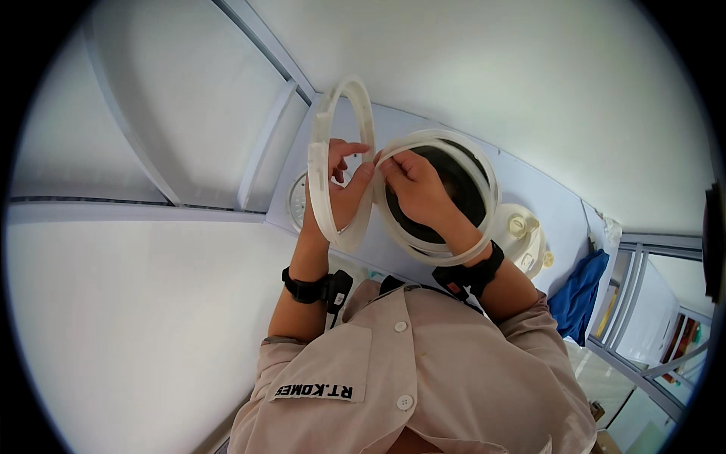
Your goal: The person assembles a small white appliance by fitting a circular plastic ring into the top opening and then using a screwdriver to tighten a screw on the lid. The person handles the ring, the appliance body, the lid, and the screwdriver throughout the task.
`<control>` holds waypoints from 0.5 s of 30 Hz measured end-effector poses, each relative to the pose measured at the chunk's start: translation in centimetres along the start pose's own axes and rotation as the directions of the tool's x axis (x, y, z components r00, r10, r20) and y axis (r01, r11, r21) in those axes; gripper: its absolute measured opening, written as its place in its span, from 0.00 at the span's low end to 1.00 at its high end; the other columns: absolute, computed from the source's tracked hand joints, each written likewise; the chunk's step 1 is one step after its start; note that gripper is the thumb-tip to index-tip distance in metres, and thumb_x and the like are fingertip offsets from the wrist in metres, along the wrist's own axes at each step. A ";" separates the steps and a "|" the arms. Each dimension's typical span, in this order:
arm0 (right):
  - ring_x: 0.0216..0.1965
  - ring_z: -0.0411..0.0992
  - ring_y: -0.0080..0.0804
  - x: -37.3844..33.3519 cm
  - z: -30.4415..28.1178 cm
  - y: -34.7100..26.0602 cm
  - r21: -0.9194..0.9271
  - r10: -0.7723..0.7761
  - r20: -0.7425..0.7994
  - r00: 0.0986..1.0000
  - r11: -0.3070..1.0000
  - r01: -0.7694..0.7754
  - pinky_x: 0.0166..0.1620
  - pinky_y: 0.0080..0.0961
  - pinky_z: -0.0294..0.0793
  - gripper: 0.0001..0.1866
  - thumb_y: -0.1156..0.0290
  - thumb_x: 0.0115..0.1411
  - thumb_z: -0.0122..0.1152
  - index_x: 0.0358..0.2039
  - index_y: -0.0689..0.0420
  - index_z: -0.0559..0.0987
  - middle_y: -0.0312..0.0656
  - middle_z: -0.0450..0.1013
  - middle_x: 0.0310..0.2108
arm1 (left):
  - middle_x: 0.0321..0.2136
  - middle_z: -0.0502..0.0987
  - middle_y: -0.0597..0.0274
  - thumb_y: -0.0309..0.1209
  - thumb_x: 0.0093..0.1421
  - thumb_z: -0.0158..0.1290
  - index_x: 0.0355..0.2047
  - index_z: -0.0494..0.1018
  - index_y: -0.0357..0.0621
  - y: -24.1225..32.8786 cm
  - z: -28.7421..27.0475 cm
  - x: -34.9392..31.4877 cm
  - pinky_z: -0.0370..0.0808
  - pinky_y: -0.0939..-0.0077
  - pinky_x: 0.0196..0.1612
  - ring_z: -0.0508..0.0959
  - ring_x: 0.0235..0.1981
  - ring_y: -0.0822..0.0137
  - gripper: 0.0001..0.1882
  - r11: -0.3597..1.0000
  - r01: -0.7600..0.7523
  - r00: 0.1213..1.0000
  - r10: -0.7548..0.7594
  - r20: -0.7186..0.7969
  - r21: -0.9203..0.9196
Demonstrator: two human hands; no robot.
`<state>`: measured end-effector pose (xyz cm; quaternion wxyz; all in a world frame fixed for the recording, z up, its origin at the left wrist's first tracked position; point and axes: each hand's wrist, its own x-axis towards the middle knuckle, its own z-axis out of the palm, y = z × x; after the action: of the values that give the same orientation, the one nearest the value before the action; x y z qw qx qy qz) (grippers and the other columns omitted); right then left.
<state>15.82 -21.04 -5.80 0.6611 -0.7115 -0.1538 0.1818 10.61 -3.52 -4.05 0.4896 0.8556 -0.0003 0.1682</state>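
"Where is the wide white ring (321, 189)?"

"Upper left of centre, raised on edge around my left hand (346, 193). My thumb lies against its right side."

"Is that hand gripping it?"

"My fingers are partly curled, the index apart from the thumb; I cannot tell how firmly they hold the band."

"And your right hand (416, 185)?"

"Closed, pinching the left edge of a thin white ring (404, 146) at the middle of the frame. It sits just beside the wide one, a dark round surface (473, 189) showing inside its loop. Whether it circles my forearm, I can't tell."

"What lies about them?"

"A pale table (431, 123) underneath. A round white part (296, 203) shows beyond the wide ring, on its left. Right of my right forearm sits a cream plastic part (533, 240), and farther toward the lower right hangs a blue cloth (578, 291)."
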 end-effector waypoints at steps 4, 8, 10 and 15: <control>0.33 0.73 0.22 0.1 -0.4 0.2 0.176 -0.012 0.085 0.996 0.984 -0.003 0.39 0.24 0.74 0.12 0.68 0.75 0.59 0.41 0.64 0.83 0.36 0.78 0.30 | 0.48 0.76 0.62 0.23 0.66 0.62 0.50 0.84 0.37 0.4 -0.5 0.4 0.71 0.79 0.41 0.73 0.39 0.72 0.12 0.983 -0.026 0.992 0.048 0.119 -0.179; 0.33 0.73 0.17 0.1 -1.0 -0.4 0.208 0.015 0.097 0.995 0.977 -0.035 0.39 0.20 0.74 0.11 0.67 0.73 0.65 0.40 0.64 0.84 0.34 0.80 0.32 | 0.50 0.77 0.58 0.22 0.69 0.59 0.53 0.82 0.36 0.1 -1.2 0.2 0.73 0.77 0.47 0.76 0.44 0.69 0.13 0.957 -0.018 0.976 0.080 0.203 -0.291; 0.34 0.73 0.17 -0.1 -1.1 -1.2 0.174 0.042 0.089 0.995 0.983 -0.057 0.39 0.20 0.74 0.11 0.67 0.71 0.67 0.40 0.64 0.85 0.34 0.81 0.32 | 0.51 0.77 0.55 0.22 0.70 0.59 0.53 0.82 0.36 -0.3 -1.3 0.2 0.75 0.75 0.50 0.77 0.47 0.68 0.13 0.932 -0.011 0.970 0.098 0.223 -0.363; 0.34 0.73 0.16 -0.3 -1.4 -1.8 0.198 -0.002 0.089 0.996 0.980 -0.016 0.39 0.20 0.75 0.10 0.69 0.71 0.68 0.42 0.64 0.85 0.33 0.80 0.33 | 0.47 0.81 0.59 0.22 0.69 0.60 0.52 0.80 0.35 -0.6 -1.3 0.2 0.77 0.73 0.52 0.80 0.47 0.69 0.12 0.817 0.152 0.965 0.000 0.263 -0.556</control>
<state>16.18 -22.26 -3.94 0.7206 -0.6337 -0.1617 0.2302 10.48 -2.06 -3.92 0.7256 0.6830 -0.0781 0.0312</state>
